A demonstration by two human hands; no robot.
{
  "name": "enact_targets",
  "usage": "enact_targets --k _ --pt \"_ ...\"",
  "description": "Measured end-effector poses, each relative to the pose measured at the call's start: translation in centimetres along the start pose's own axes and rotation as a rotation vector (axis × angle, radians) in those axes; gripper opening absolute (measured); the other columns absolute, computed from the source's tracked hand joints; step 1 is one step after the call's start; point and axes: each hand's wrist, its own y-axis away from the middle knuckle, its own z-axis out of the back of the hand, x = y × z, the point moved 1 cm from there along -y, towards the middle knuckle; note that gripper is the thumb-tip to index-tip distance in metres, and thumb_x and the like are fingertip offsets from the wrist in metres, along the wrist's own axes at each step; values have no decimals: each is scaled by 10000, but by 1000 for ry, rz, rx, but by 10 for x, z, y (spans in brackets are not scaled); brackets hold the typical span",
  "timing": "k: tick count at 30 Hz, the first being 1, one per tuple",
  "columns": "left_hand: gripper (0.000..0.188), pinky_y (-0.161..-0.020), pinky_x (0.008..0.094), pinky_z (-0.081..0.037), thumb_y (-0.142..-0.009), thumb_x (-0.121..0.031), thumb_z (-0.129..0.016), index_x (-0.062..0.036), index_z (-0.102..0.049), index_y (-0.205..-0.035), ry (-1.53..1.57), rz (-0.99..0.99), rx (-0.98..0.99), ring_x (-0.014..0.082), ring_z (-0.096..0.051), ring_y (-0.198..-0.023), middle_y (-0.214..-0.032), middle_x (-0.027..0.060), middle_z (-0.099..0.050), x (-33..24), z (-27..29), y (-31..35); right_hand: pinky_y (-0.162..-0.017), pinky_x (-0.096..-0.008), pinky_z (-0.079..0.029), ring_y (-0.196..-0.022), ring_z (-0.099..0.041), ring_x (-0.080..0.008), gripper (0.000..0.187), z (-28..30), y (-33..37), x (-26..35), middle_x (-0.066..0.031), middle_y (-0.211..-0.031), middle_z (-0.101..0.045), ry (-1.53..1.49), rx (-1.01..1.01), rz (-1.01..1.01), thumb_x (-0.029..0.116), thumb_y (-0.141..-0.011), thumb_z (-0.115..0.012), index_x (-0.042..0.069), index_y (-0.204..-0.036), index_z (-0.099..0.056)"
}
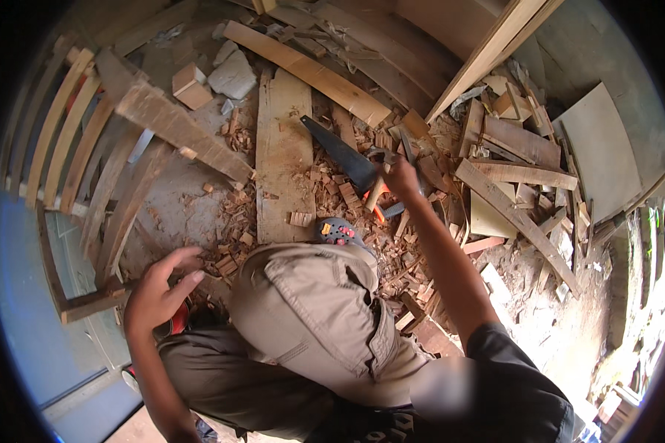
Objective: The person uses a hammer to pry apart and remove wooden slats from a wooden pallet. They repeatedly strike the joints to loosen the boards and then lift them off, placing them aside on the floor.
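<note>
My right hand [401, 179] is closed around a hammer [377, 195], gripping it near the head. Its pale wooden handle points down toward my feet, and the dark metal head shows above my fingers. Just left of that hand a handsaw [340, 153] lies on the wood scraps, its dark blade slanting away from me and its orange and black handle partly hidden behind the hammer. Empty, my left hand [161, 289] hovers beside my knee with thumb and fingers apart. A pale wide plank [284, 148] lies on the floor between my two hands.
A slatted wooden frame [89, 133] leans at the left, with a thick beam [177, 129] jutting from it. Chips and small offcuts [229, 236] litter the floor. Boards [521, 173] are heaped at the right. A white stone-like lump [233, 72] and a wooden block [191, 85] sit farther back.
</note>
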Motion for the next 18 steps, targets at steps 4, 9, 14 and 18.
enact_targets --k 4,9,14,18 --pt "410 -946 352 -467 -937 -143 -610 -2 -535 -1314 -7 78 31 227 -632 -1024 -1064 135 -677 -5 6 -23 -950 -469 -475 -1151 -576 -372 635 -48 -16 24 -224 -1225 -592 117 88 79 442 -829 -704 17 -1267 -528" --pt "395 -945 352 -463 -932 -123 -599 3 -540 -1301 13 28 73 220 -624 -1014 -1070 130 -665 -27 -3 -44 -1059 -491 -392 -1255 -488 -411 654 -68 -16 33 -260 -1342 -488 207 103 7 445 -901 -602 -21 -1331 -443" --pt "410 -937 350 -462 -951 -176 -582 -3 -538 -1319 25 31 37 215 -608 -1026 -1091 126 -654 -17 4 -48 -1022 -487 -406 -1187 -496 -450 560 3 47 19 -264 -1267 -510 -150 -112 110 196 -840 -694 0 -1310 -463" --pt "438 -927 343 -452 -967 -238 -576 -4 -528 -1334 62 -56 4 200 -596 -1009 -1073 116 -651 -30 5 -60 -965 -421 -461 -1132 -567 -383 548 86 102 -81 -233 -1222 -556 -136 -458 -34 131 -827 -722 -11 -1294 -472"
